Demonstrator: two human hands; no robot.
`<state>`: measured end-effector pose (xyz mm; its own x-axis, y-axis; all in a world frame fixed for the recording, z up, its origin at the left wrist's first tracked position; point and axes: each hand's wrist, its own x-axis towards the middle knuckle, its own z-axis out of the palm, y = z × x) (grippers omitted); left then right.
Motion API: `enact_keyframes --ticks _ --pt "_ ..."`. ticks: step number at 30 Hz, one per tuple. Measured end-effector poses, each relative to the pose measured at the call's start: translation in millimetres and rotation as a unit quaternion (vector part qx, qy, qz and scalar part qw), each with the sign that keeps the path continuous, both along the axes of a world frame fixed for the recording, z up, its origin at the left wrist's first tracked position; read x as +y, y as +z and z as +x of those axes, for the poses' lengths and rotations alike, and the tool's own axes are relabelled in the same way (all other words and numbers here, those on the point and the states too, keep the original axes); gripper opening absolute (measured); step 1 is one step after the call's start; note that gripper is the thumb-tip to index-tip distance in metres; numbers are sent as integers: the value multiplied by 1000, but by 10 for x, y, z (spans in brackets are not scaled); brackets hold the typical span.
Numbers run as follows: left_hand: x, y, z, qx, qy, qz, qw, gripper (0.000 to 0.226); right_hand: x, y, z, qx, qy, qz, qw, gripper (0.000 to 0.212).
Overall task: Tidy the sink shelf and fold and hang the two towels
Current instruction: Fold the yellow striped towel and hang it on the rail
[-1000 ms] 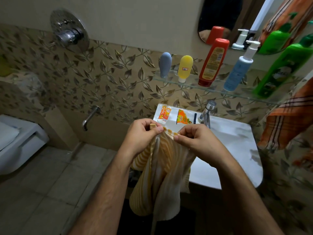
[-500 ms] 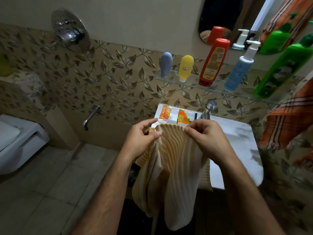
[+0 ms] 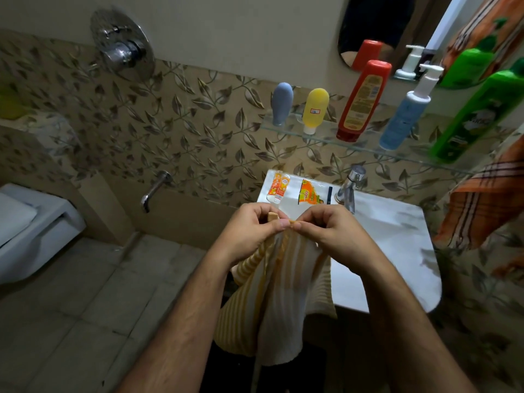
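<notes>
Shelf [image 3: 326, 137] looks tidy; both hands [image 3: 249, 231] [image 3: 331, 234] pinch the striped towel's [image 3: 272, 293] top edge mid-fold; checked towel [image 3: 482, 205] already hangs.

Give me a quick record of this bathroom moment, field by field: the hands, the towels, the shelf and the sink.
left hand: pinches the top edge of the striped towel
right hand: pinches the same edge, close beside the left
striped towel: yellow and white, hangs down in front of the sink
plaid towel: orange, hanging at the right
glass shelf: five bottles in a row, grey, yellow, red, blue, green
sink ledge: two sachets beside the tap
</notes>
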<state>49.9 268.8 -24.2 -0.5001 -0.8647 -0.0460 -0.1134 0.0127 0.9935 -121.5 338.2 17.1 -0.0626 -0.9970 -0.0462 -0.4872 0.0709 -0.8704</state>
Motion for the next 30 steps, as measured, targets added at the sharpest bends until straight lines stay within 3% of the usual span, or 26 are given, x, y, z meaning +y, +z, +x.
enact_keyframes --ticks 5,11,16,21,30 --pt "-102 -18 29 -72 107 -68 989 3 129 47 -133 -14 -18 48 999 18" --pt "-133 -78 44 -89 125 -50 987 3 198 184 -251 0 -26 21 999 15" --pt "-81 -101 90 4 61 14 998 34 58 59 -155 17 -73 -42 996 14" --pt "17 -20 20 54 -24 15 998 40 -36 -13 -49 36 -22 -35 998 13" --pt "42 52 -38 20 -74 53 996 7 5 -8 -33 28 17 -13 999 14"
